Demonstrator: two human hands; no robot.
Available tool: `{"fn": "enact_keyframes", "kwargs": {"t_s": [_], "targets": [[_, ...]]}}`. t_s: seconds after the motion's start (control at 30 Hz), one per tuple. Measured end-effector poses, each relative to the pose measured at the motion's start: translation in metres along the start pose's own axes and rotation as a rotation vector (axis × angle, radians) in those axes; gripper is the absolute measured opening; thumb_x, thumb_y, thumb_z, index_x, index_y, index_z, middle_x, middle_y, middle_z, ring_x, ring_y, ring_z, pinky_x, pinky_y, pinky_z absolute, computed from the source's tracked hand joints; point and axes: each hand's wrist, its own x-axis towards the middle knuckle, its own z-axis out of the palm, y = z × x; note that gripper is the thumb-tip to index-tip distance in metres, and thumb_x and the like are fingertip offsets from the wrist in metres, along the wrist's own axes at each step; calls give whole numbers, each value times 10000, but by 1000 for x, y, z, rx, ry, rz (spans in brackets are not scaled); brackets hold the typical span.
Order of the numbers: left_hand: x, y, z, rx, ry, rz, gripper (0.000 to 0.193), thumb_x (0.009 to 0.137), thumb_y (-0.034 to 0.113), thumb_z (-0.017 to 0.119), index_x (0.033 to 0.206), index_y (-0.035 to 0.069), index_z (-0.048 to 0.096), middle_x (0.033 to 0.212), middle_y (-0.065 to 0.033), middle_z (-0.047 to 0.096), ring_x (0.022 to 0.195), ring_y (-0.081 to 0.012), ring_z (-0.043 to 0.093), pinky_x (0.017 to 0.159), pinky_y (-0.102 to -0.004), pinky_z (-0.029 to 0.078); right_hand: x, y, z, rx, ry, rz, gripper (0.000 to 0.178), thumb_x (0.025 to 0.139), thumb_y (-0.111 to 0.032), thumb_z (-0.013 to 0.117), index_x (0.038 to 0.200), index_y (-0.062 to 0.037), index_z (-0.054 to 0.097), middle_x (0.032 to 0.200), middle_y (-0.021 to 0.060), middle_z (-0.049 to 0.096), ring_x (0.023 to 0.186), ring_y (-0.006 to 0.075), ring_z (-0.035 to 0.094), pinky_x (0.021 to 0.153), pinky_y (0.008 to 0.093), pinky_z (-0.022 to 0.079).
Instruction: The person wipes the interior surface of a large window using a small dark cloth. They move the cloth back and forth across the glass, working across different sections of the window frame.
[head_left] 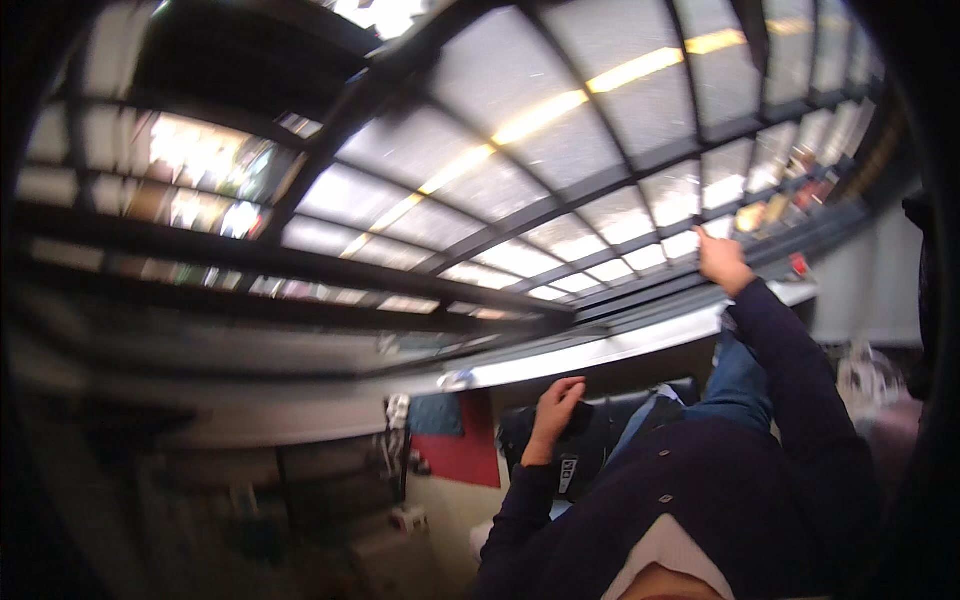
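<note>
My right hand (724, 263) is raised at the lower part of a large window with dark bars (620, 185). Its fingers are bent in, with one digit pointing up along a thin upright bar. Whether the hand grips the bar or only touches it is hidden by the blur. My left hand (556, 412) hangs lower, in front of my body, with loosely bent fingers and nothing visible in them. Beneath it lies a black padded item (620, 425), perhaps a bag or a seat. A pale sill (600, 350) runs under the window.
Left of me, a red cloth or mat (478, 445) lies beside a blue-grey piece (437, 413). A small red object (799, 264) is on the sill at the right. A whitish bundle (868, 375) stands at the far right. A road with a yellow line (540, 118) shows outside.
</note>
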Motion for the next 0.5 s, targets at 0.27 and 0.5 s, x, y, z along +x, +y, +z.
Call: {"fn": "enact_keyframes", "kwargs": {"t_s": [0.27, 0.5], "targets": [[-25, 28, -9, 233, 148, 9, 328, 919, 241, 686, 1194, 63, 668, 758, 23, 601, 729, -54, 547, 694, -222, 447, -2, 22, 8, 9, 69, -131, 564, 832, -95, 568, 1381, -134, 447, 835, 181, 706, 808, 373, 695, 717, 490, 534], [85, 99, 24, 192, 214, 237, 497, 886, 158, 700, 1341, 60, 526, 771, -14, 577, 670, -90, 509, 617, -271, 453, -21, 61, -14, 24, 192, -212, 500, 825, -106, 610, 1300, -232, 520, 819, 162, 653, 764, 373, 679, 656, 497, 525]]}}
